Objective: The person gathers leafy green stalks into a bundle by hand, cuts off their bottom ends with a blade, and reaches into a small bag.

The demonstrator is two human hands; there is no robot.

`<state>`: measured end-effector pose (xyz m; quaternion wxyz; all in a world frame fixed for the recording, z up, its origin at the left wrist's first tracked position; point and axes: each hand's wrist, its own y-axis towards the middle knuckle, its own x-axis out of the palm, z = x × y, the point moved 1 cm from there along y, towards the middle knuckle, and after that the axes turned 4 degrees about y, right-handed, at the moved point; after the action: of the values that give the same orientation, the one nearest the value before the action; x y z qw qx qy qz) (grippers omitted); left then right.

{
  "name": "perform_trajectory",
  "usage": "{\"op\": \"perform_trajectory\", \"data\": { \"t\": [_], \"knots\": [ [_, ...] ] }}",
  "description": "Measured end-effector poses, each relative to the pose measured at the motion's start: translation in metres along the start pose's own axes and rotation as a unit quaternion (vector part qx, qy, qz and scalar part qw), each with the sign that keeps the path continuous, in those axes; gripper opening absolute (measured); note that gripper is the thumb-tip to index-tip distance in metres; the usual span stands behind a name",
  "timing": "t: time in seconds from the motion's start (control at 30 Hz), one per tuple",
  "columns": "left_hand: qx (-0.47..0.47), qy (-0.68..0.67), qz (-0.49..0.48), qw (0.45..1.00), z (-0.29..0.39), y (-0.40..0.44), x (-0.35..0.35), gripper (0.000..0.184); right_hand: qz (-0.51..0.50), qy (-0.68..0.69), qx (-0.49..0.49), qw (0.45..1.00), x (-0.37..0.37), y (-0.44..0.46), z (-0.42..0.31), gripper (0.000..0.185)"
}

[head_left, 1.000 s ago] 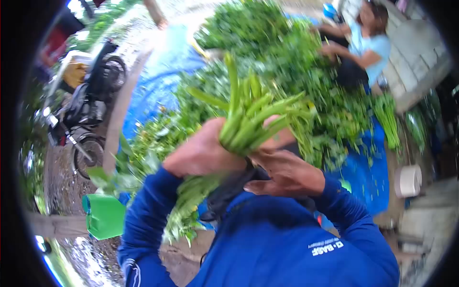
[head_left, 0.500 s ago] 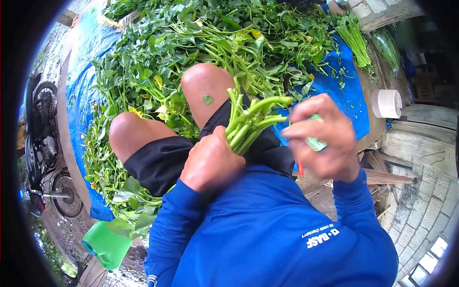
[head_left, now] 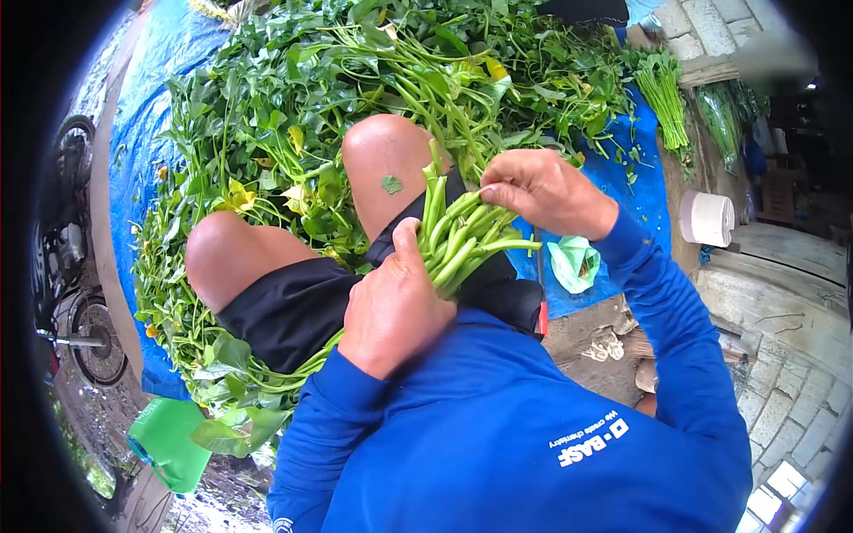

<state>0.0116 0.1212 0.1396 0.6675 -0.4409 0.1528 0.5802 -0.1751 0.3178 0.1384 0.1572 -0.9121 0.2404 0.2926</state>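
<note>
A bunch of water spinach (head_left: 458, 235) lies across my lap, its thick cut stem ends pointing up and to the right. My left hand (head_left: 395, 306) is wrapped around the stems, thumb on top. At the upper right of the bunch, my right hand (head_left: 551, 191) has thumb and fingertips pinched together at a stem end. Part of that stem is hidden by the fingers. The leafy side of the bunch trails left below my left forearm. A small leaf piece (head_left: 392, 184) sticks to my knee.
Beyond my knees, a large heap of leafy stems (head_left: 267, 115) covers a blue tarp (head_left: 640, 178). A pale green plastic bag (head_left: 573, 265) sits at right, near a white roll (head_left: 707, 218). Tied bundles (head_left: 662, 98) lie upper right; a green container (head_left: 169, 442) and motorbike (head_left: 75, 266) are left.
My right hand has moved left and up to the stem ends, and its fingers have closed there. My left hand keeps hold of the bunch. The plastic bag now shows fully.
</note>
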Motion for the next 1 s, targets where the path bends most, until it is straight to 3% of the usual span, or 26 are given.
{"op": "perform_trajectory", "data": {
  "t": [0.07, 0.13, 0.23, 0.3, 0.47, 0.57, 0.6, 0.7, 0.8, 0.93, 1.0],
  "knots": [
    [0.007, 0.009, -0.012, 1.0, -0.002, -0.002, 0.004, 0.091, 0.049, -0.142, -0.074, 0.986, -0.006, -0.004, -0.01, 0.018],
    [-0.001, 0.024, -0.045, 0.999, -0.002, 0.003, 0.003, 0.094, 0.145, -0.297, -0.149, 0.932, -0.016, 0.0, -0.047, 0.021],
    [0.016, 0.016, -0.029, 0.999, -0.003, 0.004, 0.005, 0.094, 0.085, -0.049, -0.199, 0.975, -0.005, -0.014, -0.091, 0.023],
    [0.027, 0.017, -0.008, 0.999, -0.003, 0.003, 0.007, 0.085, -0.004, -0.134, -0.19, 0.973, 0.024, -0.022, -0.085, 0.023],
    [0.002, 0.007, -0.022, 1.0, -0.002, 0.002, 0.007, 0.087, -0.005, -0.259, -0.095, 0.961, 0.033, -0.038, -0.09, 0.014],
    [0.01, 0.017, -0.008, 1.0, -0.002, 0.004, 0.01, 0.085, 0.075, -0.209, -0.005, 0.975, 0.048, -0.043, -0.07, 0.01],
    [0.012, 0.018, -0.01, 1.0, -0.002, 0.003, 0.008, 0.083, 0.118, -0.172, -0.009, 0.978, 0.054, -0.044, -0.063, 0.013],
    [0.009, 0.021, -0.006, 1.0, -0.001, 0.003, 0.005, 0.084, 0.126, -0.188, -0.023, 0.974, 0.05, -0.045, -0.064, 0.018],
    [0.013, 0.024, -0.01, 1.0, 0.001, 0.0, 0.008, 0.09, -0.016, -0.221, 0.037, 0.975, 0.036, -0.036, -0.059, 0.023],
    [0.005, 0.029, -0.001, 1.0, -0.001, -0.001, 0.008, 0.096, -0.002, -0.128, -0.028, 0.991, 0.03, -0.034, -0.045, 0.024],
    [-0.005, 0.029, -0.01, 1.0, 0.001, -0.001, 0.007, 0.097, -0.054, -0.058, 0.049, 0.996, 0.03, -0.025, -0.041, 0.031]
  ]
}}
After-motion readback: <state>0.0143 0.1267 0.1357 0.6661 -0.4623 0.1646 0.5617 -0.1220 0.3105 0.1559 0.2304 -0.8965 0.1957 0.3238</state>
